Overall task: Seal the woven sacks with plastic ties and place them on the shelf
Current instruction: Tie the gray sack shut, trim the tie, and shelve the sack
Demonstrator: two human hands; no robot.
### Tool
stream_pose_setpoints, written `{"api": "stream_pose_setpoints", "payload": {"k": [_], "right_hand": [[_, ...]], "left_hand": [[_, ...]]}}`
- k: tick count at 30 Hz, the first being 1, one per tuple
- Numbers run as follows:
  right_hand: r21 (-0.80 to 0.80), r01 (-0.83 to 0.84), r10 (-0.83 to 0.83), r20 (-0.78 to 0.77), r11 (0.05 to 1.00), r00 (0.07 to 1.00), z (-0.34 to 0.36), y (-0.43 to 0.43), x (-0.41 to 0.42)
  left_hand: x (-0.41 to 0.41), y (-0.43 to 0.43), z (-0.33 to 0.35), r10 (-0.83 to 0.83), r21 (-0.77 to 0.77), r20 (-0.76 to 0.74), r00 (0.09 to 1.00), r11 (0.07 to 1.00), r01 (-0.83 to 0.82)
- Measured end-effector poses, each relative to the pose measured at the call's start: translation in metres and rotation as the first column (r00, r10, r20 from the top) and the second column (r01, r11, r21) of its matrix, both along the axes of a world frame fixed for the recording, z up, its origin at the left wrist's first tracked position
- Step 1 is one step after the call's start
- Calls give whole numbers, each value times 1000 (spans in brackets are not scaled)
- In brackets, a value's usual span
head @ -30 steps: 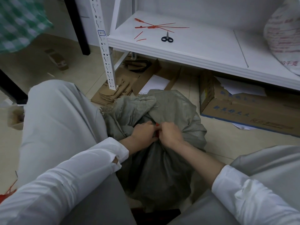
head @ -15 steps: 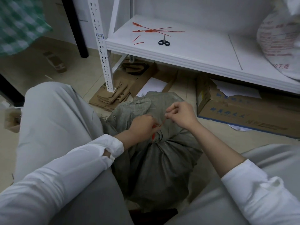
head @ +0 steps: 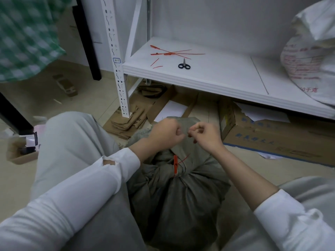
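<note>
The sack (head: 177, 205) sits on the floor between the knees, a red tie (head: 175, 165) cinched round its neck just below the grip. The left hand (head: 164, 132) is clamped on the loose top. The right hand (head: 205, 135) curls beside it (what it pinches, I cannot tell). Beyond both, scissors (head: 184, 65) lie on the shelf (head: 226, 82).

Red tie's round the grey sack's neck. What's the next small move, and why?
Probably reach the right hand to the scissors on the shelf and trim the tail. The red tie already cinches the neck of the grey sack, its thin tail sticks out, and short red offcuts lie by the scissors.
</note>
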State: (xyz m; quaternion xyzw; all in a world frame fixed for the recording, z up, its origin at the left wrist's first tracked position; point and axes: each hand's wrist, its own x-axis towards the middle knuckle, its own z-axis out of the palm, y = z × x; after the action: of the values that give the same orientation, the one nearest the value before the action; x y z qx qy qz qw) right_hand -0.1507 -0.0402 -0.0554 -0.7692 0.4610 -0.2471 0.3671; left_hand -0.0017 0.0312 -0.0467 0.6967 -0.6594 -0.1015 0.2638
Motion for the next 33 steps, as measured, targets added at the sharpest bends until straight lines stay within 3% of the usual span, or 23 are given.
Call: {"api": "stream_pose_setpoints", "payload": {"k": [11, 23, 28, 33], "right_hand": [[-145, 75, -83, -51, 987, 995, 44, -68, 78], [-373, 45, -191, -364, 927, 911, 67, -184, 172], [-323, -15, -160, -508, 946, 847, 51, -234, 205], [-269, -5, -159, -585, 963, 795, 41, -263, 228]], "left_hand": [[67, -63, 56, 92, -32, -114, 989, 995, -96], [124, -126, 94, 50, -95, -85, 995, 994, -58], [136, -137, 110, 73, -118, -244, 967, 987, -105], [147, -140, 110, 85, -89, -282, 956, 989, -115]]}}
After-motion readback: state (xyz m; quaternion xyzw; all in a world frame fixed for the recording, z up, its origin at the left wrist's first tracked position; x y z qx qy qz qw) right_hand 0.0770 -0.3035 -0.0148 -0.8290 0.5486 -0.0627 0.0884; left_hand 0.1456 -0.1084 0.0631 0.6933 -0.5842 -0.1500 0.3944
